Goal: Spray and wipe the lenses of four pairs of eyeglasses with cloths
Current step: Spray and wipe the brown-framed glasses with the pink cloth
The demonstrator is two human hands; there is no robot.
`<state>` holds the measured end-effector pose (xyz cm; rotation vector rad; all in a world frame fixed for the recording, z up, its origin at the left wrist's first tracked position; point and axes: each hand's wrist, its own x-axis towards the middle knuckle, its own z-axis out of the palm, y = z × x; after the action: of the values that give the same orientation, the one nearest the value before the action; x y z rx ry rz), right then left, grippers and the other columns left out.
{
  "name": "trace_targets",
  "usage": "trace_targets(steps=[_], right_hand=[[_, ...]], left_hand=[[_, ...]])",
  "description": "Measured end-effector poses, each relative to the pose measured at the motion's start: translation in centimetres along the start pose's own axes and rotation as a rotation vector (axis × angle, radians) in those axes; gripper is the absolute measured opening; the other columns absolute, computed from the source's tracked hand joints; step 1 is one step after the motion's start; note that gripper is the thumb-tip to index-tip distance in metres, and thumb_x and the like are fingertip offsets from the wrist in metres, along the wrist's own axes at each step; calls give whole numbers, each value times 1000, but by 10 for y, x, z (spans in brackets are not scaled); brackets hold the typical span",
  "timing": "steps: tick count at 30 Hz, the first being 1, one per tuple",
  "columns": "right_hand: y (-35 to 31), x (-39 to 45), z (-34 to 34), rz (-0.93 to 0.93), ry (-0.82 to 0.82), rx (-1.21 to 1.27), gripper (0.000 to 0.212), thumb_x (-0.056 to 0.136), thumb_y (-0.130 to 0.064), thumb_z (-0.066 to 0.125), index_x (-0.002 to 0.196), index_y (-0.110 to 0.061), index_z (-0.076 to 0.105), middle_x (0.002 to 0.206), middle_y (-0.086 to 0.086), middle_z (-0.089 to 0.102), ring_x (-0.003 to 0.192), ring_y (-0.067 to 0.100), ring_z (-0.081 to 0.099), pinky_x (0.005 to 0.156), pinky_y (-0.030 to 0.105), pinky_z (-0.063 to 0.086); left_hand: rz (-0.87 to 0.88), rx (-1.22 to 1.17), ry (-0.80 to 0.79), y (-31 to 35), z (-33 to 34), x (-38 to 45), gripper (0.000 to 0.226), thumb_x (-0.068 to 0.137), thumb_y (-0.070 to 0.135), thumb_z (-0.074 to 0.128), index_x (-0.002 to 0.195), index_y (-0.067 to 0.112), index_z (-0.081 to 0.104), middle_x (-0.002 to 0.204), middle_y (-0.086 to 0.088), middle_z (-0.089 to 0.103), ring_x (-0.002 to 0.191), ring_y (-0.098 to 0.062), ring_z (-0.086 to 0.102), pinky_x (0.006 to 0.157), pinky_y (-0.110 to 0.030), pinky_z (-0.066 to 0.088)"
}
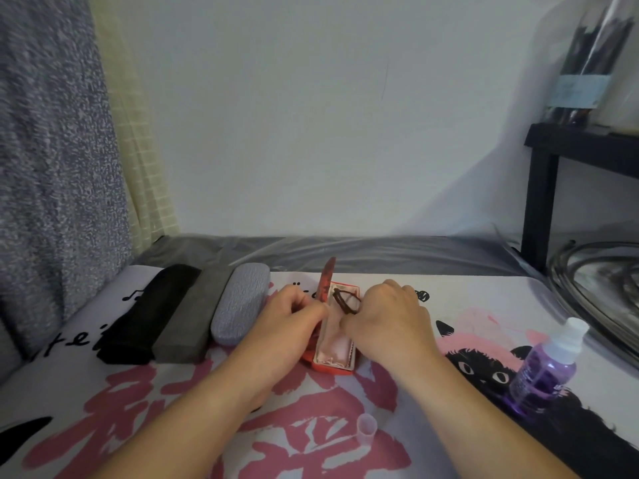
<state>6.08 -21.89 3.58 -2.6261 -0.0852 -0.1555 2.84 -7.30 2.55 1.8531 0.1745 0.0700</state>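
Eyeglasses (345, 300) lie in the open red case (333, 354) at 12 o'clock, grasped by right hand (387, 316) fingers; the left hand (290, 316) fingers pinch the case. Three cases at 10 o'clock are closed; the spray bottle (549, 366) is untouched, so nearly everything is judged left.

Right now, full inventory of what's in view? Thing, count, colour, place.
red case: 1, red with pale pink lining, open, centre of the printed cloth
eyeglasses: 1 pair, dark brown frame, at the far end of the red case
grey textured case: 1, light grey, closed, left of the red case
dark grey case: 1, charcoal, left of the grey textured case
black case: 1, black, leftmost in the row
spray bottle: 1, purple with clear top, right side
bottle cap: 1, clear, near edge, centre
printed cloth: 1, white with pink and black print, covers the surface
black shelf: 1, far right
left hand: at the red case's left edge
right hand: on the eyeglasses
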Motion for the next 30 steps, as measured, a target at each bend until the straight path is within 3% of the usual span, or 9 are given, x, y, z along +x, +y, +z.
trace_targets(steps=[2, 4, 7, 9, 13, 17, 22, 27, 30], right_hand=[[-1, 5, 0, 131, -14, 262, 35, 77, -29, 66, 52, -14, 49, 60, -1, 51, 71, 26, 51, 64, 33, 40], [-5, 9, 6, 236, -19, 465, 32, 70, -32, 67, 50, -10, 56, 52, 0, 56, 62, 26, 57, 61, 35, 46], [-12, 14, 22, 270, 11, 543, 20, 62, -46, 62, 60, -28, 71, 55, 1, 68, 81, 31, 68, 84, 49, 56], [-15, 13, 27, 281, 35, 520, 17, 66, -52, 63, 60, -37, 71, 59, 0, 69, 90, 32, 66, 90, 51, 52], [-12, 13, 27, 249, 53, 349, 46, 85, -51, 59, 55, -17, 65, 76, 1, 68, 101, 30, 55, 90, 42, 45], [-9, 16, 28, 236, 100, 301, 40, 85, -47, 61, 60, -16, 64, 83, 2, 66, 100, 33, 58, 89, 41, 48], [-12, 6, 25, 100, 140, 225, 31, 90, -39, 61, 63, -24, 61, 80, -5, 45, 101, 32, 53, 81, 38, 41], [-14, 1, 28, 27, 95, 156, 26, 89, -46, 59, 81, -23, 69, 94, -3, 41, 107, 28, 43, 89, 42, 40], [-15, 1, 27, 41, 109, 186, 26, 89, -39, 60, 67, -25, 60, 89, -5, 39, 99, 26, 40, 84, 39, 39]], left_hand=[[-9, -4, -6, 0, 0, 0, 25, 90, 35, 63, 97, 11, 61, 82, 3, 62, 79, -14, 59, 77, -36, 49], [-8, -26, -10, 0, 1, 0, 23, 90, 36, 63, 91, 13, 59, 78, 6, 61, 76, -12, 58, 75, -34, 47], [-4, -71, -12, 1, 3, -2, 15, 91, 32, 64, 86, 19, 58, 73, 7, 62, 69, -7, 60, 69, -28, 47], [0, -95, -12, 2, 4, -2, 12, 92, 29, 64, 86, 19, 58, 72, 6, 62, 66, -6, 59, 66, -27, 47], [-2, -101, -9, 2, 3, -3, 14, 93, 28, 64, 84, 20, 57, 72, 5, 59, 69, -9, 56, 68, -28, 45], [-5, -104, -27, 2, 2, -3, 15, 93, 29, 65, 84, 19, 59, 73, 5, 62, 72, -11, 60, 73, -32, 48], [-10, -121, -31, 2, 2, -2, 14, 93, 26, 64, 85, 17, 58, 75, 0, 58, 72, -13, 57, 70, -32, 46], [-8, -119, -25, 1, 3, -1, 15, 92, 26, 65, 83, 18, 56, 72, 1, 56, 68, -13, 54, 66, -32, 44], [-9, -110, -30, 1, 3, -2, 15, 92, 28, 65, 85, 17, 58, 73, 1, 58, 70, -14, 56, 68, -33, 46]])
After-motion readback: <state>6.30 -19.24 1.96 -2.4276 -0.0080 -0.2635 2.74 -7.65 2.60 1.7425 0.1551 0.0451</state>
